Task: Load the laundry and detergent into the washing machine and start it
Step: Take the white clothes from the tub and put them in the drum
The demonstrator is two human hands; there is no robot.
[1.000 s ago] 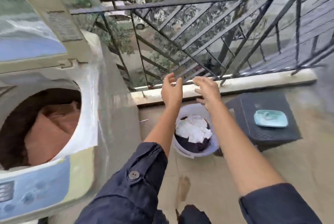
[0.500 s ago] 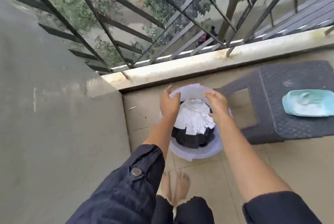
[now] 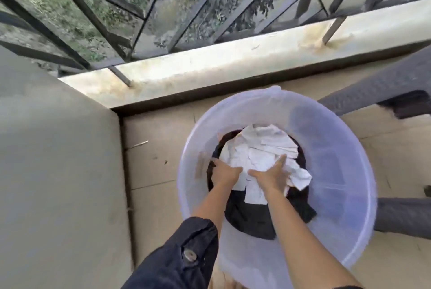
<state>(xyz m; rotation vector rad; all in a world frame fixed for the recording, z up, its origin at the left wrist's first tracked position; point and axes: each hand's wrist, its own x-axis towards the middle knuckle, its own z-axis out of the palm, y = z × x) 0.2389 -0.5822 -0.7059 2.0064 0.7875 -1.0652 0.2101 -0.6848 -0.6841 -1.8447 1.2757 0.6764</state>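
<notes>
Reaching down into the tub (image 3: 338, 172) now instead of hovering at its rim, left hand (image 3: 224, 173) and right hand (image 3: 270, 175) both laid on the white cloth (image 3: 261, 148), fingers fairly straight, dark laundry (image 3: 249, 218) underneath, camera way closer, stool (image 3: 384, 92) mostly out of frame.

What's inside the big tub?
Inside the tub a white cloth lies on dark clothes. Both hands, left and right, are on the pile. Anything underneath is hidden.

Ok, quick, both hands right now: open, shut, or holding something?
Left hand: in the tub, fingers dug into the white garment; a closed grip cannot be told.
Right hand: open, fingers spread flat on the white garment.
</notes>
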